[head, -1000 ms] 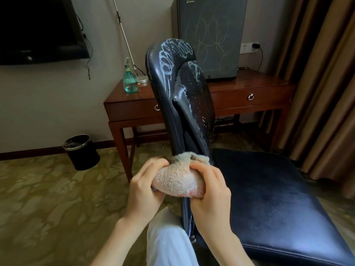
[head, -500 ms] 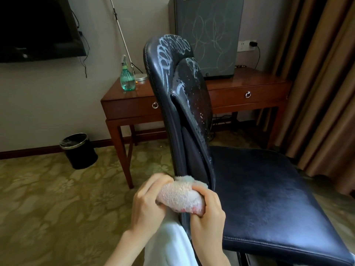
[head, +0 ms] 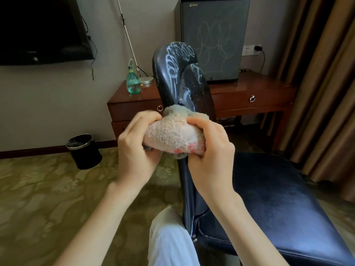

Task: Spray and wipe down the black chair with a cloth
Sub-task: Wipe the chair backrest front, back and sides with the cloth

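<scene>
Two hands, left hand (head: 134, 150) and right hand (head: 209, 150), grip one cloth (head: 171, 133) (bunched).

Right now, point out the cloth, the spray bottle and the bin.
cloth (head: 169, 133): head view, on its fuzzy middle.
spray bottle (head: 133, 84): head view, on its green body.
bin (head: 88, 158): head view, on its black side wall.
</scene>
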{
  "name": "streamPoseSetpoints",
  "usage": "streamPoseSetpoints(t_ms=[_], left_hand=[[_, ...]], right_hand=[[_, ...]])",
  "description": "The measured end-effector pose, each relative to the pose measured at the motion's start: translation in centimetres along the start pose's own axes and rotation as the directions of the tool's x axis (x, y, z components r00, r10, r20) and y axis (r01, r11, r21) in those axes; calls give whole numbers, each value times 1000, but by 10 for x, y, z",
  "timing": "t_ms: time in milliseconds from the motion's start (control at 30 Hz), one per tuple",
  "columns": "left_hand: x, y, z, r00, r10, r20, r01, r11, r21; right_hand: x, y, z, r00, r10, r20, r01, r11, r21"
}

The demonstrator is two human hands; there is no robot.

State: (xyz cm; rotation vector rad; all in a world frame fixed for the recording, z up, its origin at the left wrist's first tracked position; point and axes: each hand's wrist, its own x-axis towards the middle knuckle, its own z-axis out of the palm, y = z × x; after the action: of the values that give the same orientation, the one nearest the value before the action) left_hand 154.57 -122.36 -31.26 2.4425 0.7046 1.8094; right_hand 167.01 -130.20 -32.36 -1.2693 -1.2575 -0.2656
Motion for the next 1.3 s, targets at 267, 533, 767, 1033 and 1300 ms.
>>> streamPoseSetpoints(t_ms=[267,533,767,1033,1300], left_hand=[[-113,-22,39,963,-144,229,154,988,-29],[-175,-34,59,892,-285,351,289,956,41],[-93,3,25,980,-87,181,93,995,-25],[-42,1,12,996,-44,71,43,999,16],[-177,-40,63,906,-284,314,313,949,-45]], right_hand=[[-100,69,2,991,79,110,-69,994,-90],[-164,101,12,952,279,129,-274,960,-57],[-93,45,-10,996,95,3,-95,995,36],[-40,40,-11,994,-36,103,36,999,-3],[-162,121,12,962,144,233,-131,989,-68]])
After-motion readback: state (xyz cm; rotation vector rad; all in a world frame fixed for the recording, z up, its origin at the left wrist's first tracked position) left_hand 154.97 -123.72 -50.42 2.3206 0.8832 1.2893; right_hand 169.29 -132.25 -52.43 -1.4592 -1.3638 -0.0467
